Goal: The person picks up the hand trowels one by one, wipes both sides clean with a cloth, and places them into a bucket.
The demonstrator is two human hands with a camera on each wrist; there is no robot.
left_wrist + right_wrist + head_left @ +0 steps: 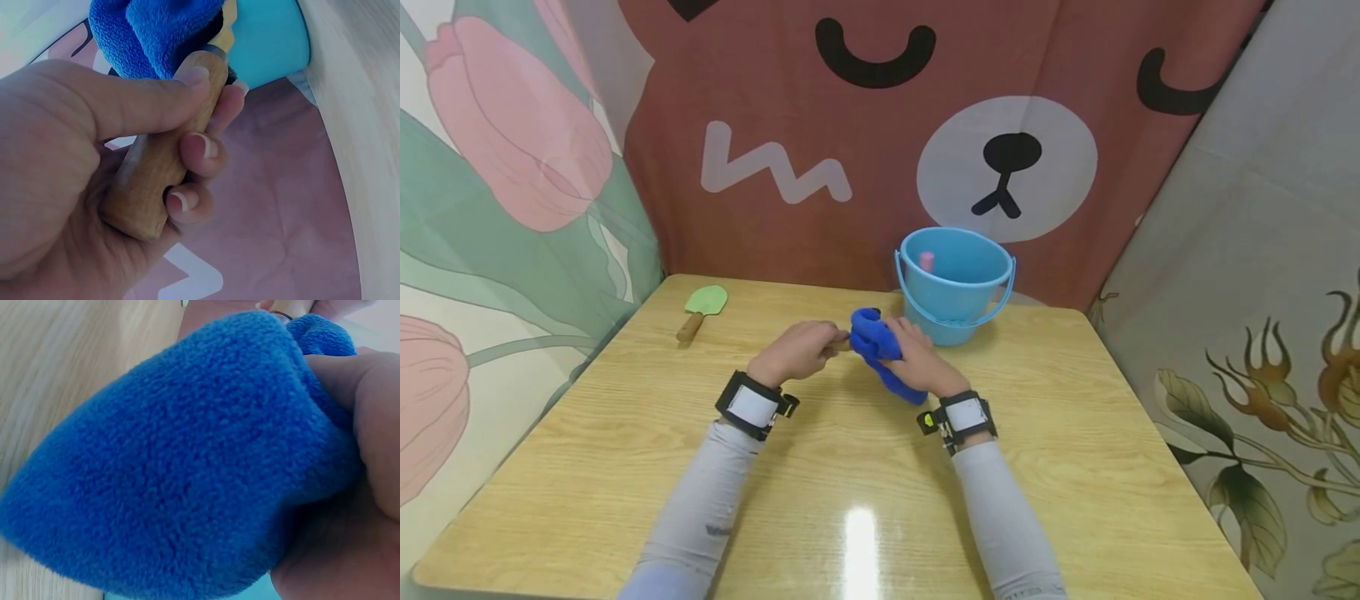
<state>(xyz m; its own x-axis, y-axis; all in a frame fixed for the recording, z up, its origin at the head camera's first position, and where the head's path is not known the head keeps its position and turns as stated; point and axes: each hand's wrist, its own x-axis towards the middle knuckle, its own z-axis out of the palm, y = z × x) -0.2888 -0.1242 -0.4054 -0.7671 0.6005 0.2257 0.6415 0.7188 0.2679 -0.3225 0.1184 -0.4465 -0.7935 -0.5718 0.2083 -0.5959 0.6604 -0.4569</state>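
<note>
My left hand grips the wooden handle of a small tool, thumb along one side and fingers curled round the other. A bit of yellow shows where the handle meets the tool's head; the blue cloth hides the rest, so its kind cannot be told. With my right hand I hold that fluffy cloth bunched around the head, one end hanging down. Both hands are above the middle of the table, just in front of and left of a light blue bucket.
On the wooden table, at the back left, lies a small toy shovel with a green blade and wooden handle. A pink piece shows inside the bucket, whose handle hangs down in front. Printed curtains border the table.
</note>
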